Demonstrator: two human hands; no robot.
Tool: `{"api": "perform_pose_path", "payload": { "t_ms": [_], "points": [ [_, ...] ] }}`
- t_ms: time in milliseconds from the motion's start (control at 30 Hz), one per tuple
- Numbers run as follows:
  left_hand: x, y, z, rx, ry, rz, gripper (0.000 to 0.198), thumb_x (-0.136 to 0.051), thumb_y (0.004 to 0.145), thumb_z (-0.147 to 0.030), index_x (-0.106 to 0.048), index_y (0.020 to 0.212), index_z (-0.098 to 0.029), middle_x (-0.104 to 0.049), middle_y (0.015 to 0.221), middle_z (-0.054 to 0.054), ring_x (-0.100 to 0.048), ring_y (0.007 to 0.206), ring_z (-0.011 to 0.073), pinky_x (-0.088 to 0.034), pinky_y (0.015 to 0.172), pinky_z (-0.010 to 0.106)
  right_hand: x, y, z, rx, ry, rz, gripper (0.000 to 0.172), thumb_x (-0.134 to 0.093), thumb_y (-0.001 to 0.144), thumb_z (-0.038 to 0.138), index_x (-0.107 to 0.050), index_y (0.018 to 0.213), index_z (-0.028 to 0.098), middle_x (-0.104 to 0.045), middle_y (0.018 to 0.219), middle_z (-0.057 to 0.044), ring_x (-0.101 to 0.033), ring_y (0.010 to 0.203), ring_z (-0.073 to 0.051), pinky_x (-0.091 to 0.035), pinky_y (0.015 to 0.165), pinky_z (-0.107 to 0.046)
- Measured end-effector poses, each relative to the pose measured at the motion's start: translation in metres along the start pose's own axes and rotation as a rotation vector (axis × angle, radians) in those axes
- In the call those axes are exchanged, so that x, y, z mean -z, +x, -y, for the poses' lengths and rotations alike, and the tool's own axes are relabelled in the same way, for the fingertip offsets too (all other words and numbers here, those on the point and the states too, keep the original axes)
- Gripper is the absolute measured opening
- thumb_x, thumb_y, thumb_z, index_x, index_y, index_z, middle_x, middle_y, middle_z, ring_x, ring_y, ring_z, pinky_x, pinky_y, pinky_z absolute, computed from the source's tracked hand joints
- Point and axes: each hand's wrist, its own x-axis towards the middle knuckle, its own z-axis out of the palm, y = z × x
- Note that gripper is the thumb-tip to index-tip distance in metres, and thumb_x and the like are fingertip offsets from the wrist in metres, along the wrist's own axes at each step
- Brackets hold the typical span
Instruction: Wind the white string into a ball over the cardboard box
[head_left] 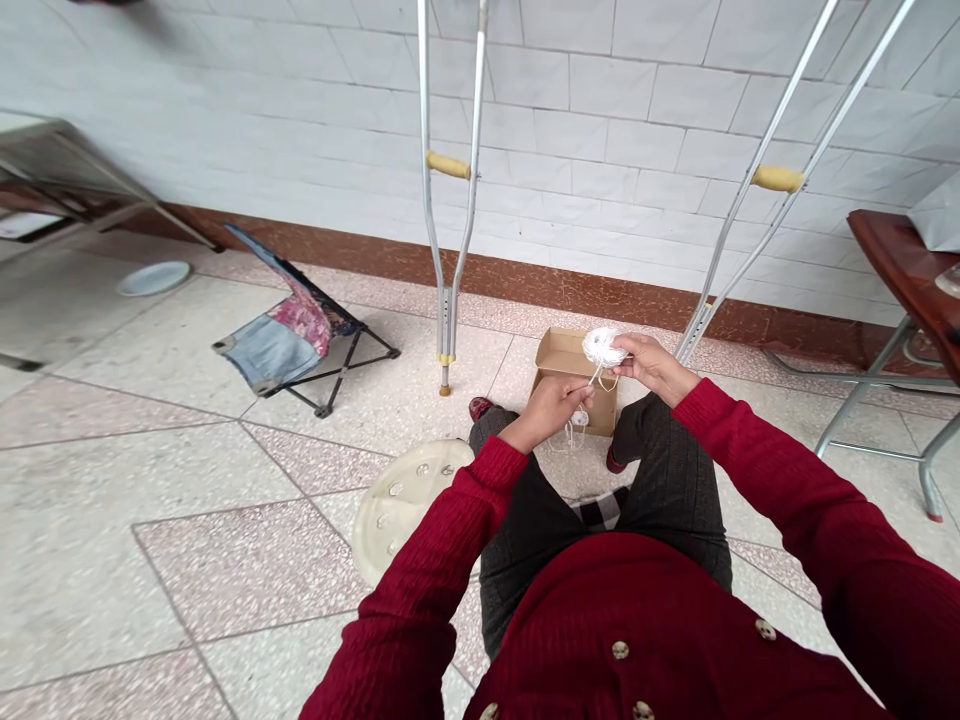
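The right hand (654, 366) grips a white yarn ball (604, 347), the left hand (547, 410) pinching its strand (596, 377) just beside, above a cardboard box (562, 355)

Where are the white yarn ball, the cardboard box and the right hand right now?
White yarn ball (604, 347): head view, point on the middle of the ball.
Cardboard box (562, 355): head view, point on its inside.
Right hand (651, 366): head view, point on the back of the hand.

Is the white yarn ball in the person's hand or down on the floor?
In hand: the right hand holds the white yarn ball up over the tan cardboard box.
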Motion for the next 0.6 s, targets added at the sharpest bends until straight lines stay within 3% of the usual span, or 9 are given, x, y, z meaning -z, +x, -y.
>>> {"api": "perform_pose_path", "payload": {
  "t_ms": [200,367,500,600],
  "points": [
    [-0.009,0.0,0.027,0.015,-0.098,-0.016,0.028,-0.049,0.092,-0.025,-0.072,0.081,-0.013,-0.071,0.078,0.003,-0.063,0.073,0.0144,-0.045,0.072,0.023,-0.013,-0.035,0.012,-0.066,0.047,0.244,0.015,-0.061,0.079,0.023,-0.062,0.091,0.014,-0.069,0.072,-0.005,-0.061,0.054,-0.013,-0.053,0.047,-0.021],
    [0.012,0.021,0.027,-0.099,0.07,-0.012,0.026,-0.05,0.092,-0.024,-0.072,0.084,-0.014,-0.073,0.083,0.005,-0.064,0.077,0.0172,-0.045,0.073,0.026,-0.006,-0.057,-0.01,-0.218,-0.123,0.447,0.021,-0.065,0.073,0.026,-0.058,0.089,0.015,-0.067,0.062,-0.003,-0.061,0.048,-0.013,-0.045,0.039,-0.018],
    [0.027,0.034,0.017,-0.248,0.321,-0.008,0.024,-0.049,0.091,-0.02,-0.072,0.085,-0.017,-0.072,0.085,0.006,-0.064,0.082,0.0185,-0.044,0.082,0.029,0.005,-0.053,-0.03,-0.288,-0.263,0.416,0.024,-0.068,0.069,0.025,-0.056,0.088,0.016,-0.066,0.062,-0.002,-0.061,0.047,-0.013,-0.047,0.039,-0.018],
    [0.025,0.038,0.005,-0.261,0.471,0.031,0.026,-0.048,0.091,-0.018,-0.071,0.078,-0.015,-0.068,0.075,0.008,-0.062,0.077,0.0203,-0.043,0.082,0.032,0.007,-0.038,-0.037,-0.236,-0.444,0.312,0.028,-0.073,0.065,0.021,-0.056,0.087,0.016,-0.066,0.066,-0.002,-0.061,0.049,-0.013,-0.049,0.04,-0.02]
  ]
}}
